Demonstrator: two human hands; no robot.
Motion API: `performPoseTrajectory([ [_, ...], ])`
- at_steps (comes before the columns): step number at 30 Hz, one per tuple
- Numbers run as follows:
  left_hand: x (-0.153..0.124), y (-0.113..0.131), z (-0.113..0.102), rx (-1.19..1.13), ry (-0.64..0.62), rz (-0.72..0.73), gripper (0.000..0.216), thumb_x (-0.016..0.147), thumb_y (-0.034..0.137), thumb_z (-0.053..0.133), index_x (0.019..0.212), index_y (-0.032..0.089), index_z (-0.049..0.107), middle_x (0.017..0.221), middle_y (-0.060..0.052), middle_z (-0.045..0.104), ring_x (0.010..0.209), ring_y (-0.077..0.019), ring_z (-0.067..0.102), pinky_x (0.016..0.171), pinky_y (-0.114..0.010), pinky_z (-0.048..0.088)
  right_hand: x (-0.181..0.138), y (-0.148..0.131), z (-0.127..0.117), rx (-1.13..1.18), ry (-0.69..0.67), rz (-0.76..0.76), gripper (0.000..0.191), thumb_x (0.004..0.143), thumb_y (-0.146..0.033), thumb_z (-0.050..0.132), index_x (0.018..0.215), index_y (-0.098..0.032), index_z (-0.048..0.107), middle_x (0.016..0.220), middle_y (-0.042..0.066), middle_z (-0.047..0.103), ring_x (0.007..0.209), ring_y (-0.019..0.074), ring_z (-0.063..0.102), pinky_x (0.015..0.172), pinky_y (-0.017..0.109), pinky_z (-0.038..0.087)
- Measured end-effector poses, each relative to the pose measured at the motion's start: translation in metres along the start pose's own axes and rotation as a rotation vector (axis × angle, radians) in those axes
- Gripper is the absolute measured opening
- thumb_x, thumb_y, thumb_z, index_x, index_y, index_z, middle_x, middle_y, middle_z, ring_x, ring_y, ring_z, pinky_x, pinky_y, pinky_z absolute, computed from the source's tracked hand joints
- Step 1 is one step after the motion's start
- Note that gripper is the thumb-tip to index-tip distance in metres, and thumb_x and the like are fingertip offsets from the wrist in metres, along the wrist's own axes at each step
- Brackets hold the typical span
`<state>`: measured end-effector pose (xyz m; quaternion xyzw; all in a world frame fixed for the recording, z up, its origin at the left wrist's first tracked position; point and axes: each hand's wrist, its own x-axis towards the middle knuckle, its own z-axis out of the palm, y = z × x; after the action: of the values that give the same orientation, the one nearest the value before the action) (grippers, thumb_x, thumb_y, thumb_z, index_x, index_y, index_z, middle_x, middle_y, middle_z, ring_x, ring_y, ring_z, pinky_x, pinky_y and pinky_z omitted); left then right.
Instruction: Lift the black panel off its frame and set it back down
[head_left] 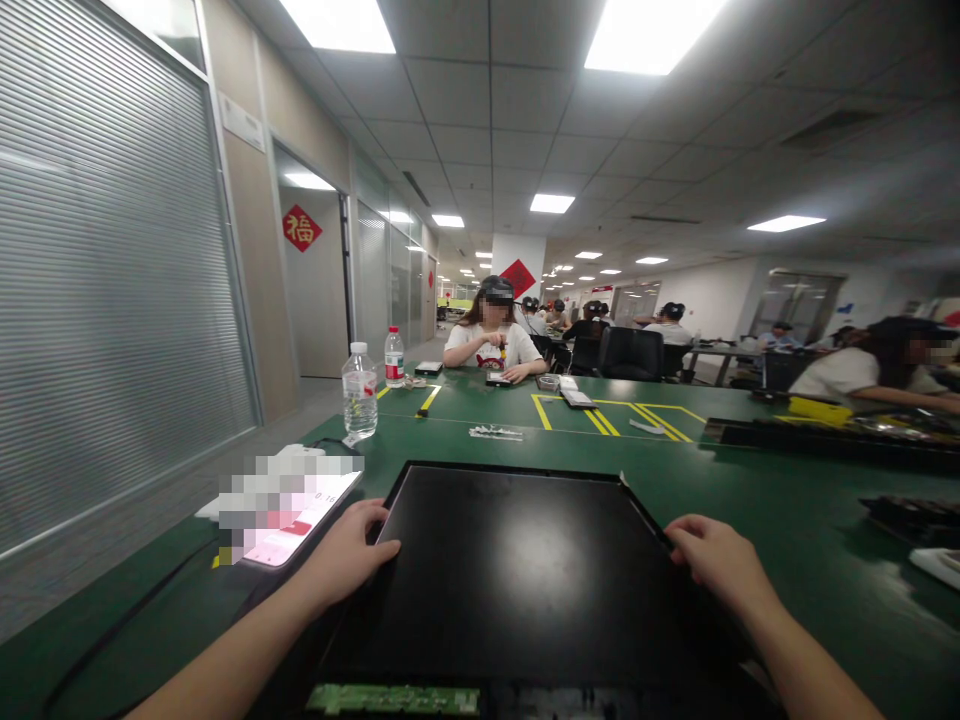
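Note:
A large flat black panel (517, 570) lies on the green table (795, 500) right in front of me. My left hand (349, 555) is curled over the panel's left edge, fingers bent around it. My right hand (716, 560) grips the panel's right edge the same way. A green circuit board strip (394, 698) shows along the panel's near edge.
A phone (296, 520) with a lit screen lies left of the panel. Two water bottles (360, 390) stand at the far left of the table. Small parts (495, 432) lie beyond the panel. A person (491, 340) sits opposite, others sit behind and at the right. Dark trays (825, 435) lie to the right.

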<state>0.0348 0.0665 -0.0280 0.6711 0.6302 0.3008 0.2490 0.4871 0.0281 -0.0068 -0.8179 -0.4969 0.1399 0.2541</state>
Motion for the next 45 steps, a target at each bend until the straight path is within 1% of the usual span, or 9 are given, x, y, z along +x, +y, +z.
performPoseTrajectory([
  [8, -0.001, 0.004, 0.001, 0.051, -0.004, 0.021, 0.039, 0.061, 0.033, 0.059, 0.093, 0.010, 0.061, 0.129, -0.018, 0.047, 0.117, -0.0303, 0.047, 0.098, -0.038, 0.035, -0.001, 0.000, -0.001, -0.035, -0.002, 0.004, 0.028, 0.071, -0.034, 0.040, 0.081, -0.021, 0.062, 0.065, 0.001, 0.067, 0.051, 0.0137, 0.058, 0.052, 0.025, 0.040],
  [14, -0.002, 0.005, 0.002, 0.135, 0.008, 0.066, 0.039, 0.063, 0.033, 0.057, 0.094, 0.010, 0.061, 0.127, -0.018, 0.049, 0.116, -0.0290, 0.048, 0.100, -0.038, 0.033, 0.004, 0.008, 0.003, -0.063, 0.030, -0.052, 0.026, 0.071, -0.034, 0.041, 0.078, -0.022, 0.063, 0.068, 0.003, 0.067, 0.057, 0.0150, 0.060, 0.052, 0.024, 0.040],
  [20, -0.006, 0.009, -0.001, 0.127, -0.020, 0.117, 0.053, 0.067, 0.035, 0.054, 0.114, 0.012, 0.054, 0.121, -0.013, 0.055, 0.112, -0.0273, 0.051, 0.096, -0.039, 0.038, 0.002, 0.004, 0.004, -0.065, 0.028, -0.040, 0.027, 0.071, -0.034, 0.041, 0.078, -0.021, 0.064, 0.068, 0.003, 0.068, 0.058, 0.0156, 0.060, 0.053, 0.024, 0.040],
  [24, -0.007, 0.004, -0.010, 0.218, -0.039, 0.184, 0.052, 0.067, 0.039, 0.055, 0.113, 0.014, 0.057, 0.125, -0.013, 0.052, 0.115, -0.0281, 0.048, 0.099, -0.039, 0.034, -0.001, 0.000, 0.004, -0.077, 0.019, -0.016, 0.028, 0.070, -0.035, 0.042, 0.080, -0.022, 0.064, 0.067, 0.003, 0.068, 0.060, 0.0164, 0.061, 0.054, 0.025, 0.040],
  [28, -0.005, -0.006, -0.017, 0.255, -0.048, 0.284, 0.045, 0.071, 0.040, 0.053, 0.110, 0.020, 0.059, 0.124, -0.010, 0.052, 0.114, -0.0267, 0.048, 0.099, -0.039, 0.034, -0.001, 0.001, 0.005, -0.075, 0.020, -0.021, 0.029, 0.070, -0.035, 0.043, 0.082, -0.021, 0.065, 0.067, 0.003, 0.068, 0.060, 0.0170, 0.061, 0.054, 0.025, 0.040],
  [33, -0.011, -0.003, -0.026, 0.263, -0.172, 0.345, 0.046, 0.070, 0.041, 0.057, 0.113, 0.026, 0.056, 0.130, -0.007, 0.047, 0.118, -0.0259, 0.044, 0.100, -0.039, 0.032, 0.001, 0.002, 0.006, -0.076, 0.017, -0.026, 0.028, 0.071, -0.036, 0.043, 0.081, -0.021, 0.065, 0.067, 0.003, 0.068, 0.060, 0.0174, 0.061, 0.053, 0.025, 0.040],
  [36, -0.018, 0.005, -0.030, 0.271, -0.267, 0.351, 0.037, 0.067, 0.041, 0.060, 0.101, 0.028, 0.060, 0.133, -0.005, 0.043, 0.120, -0.0264, 0.042, 0.099, -0.039, 0.033, 0.000, 0.001, 0.006, -0.077, 0.017, -0.027, 0.028, 0.070, -0.035, 0.043, 0.080, -0.021, 0.065, 0.067, 0.003, 0.068, 0.060, 0.0175, 0.061, 0.052, 0.025, 0.040],
  [39, -0.025, 0.014, -0.034, 0.266, -0.326, 0.350, 0.032, 0.065, 0.040, 0.063, 0.093, 0.026, 0.061, 0.135, -0.005, 0.041, 0.120, -0.0270, 0.041, 0.098, -0.039, 0.033, -0.001, 0.000, 0.006, -0.067, 0.017, -0.032, 0.028, 0.070, -0.035, 0.043, 0.080, -0.021, 0.065, 0.067, 0.003, 0.068, 0.061, 0.0172, 0.061, 0.053, 0.025, 0.040],
  [45, -0.037, 0.020, -0.043, 0.222, -0.475, 0.341, 0.046, 0.058, 0.039, 0.069, 0.100, 0.028, 0.058, 0.142, -0.003, 0.033, 0.128, -0.0296, 0.033, 0.102, -0.040, 0.030, -0.001, 0.000, 0.009, -0.071, 0.033, -0.021, 0.029, 0.070, -0.037, 0.043, 0.080, -0.021, 0.064, 0.067, 0.002, 0.067, 0.060, 0.0173, 0.061, 0.056, 0.026, 0.040],
])
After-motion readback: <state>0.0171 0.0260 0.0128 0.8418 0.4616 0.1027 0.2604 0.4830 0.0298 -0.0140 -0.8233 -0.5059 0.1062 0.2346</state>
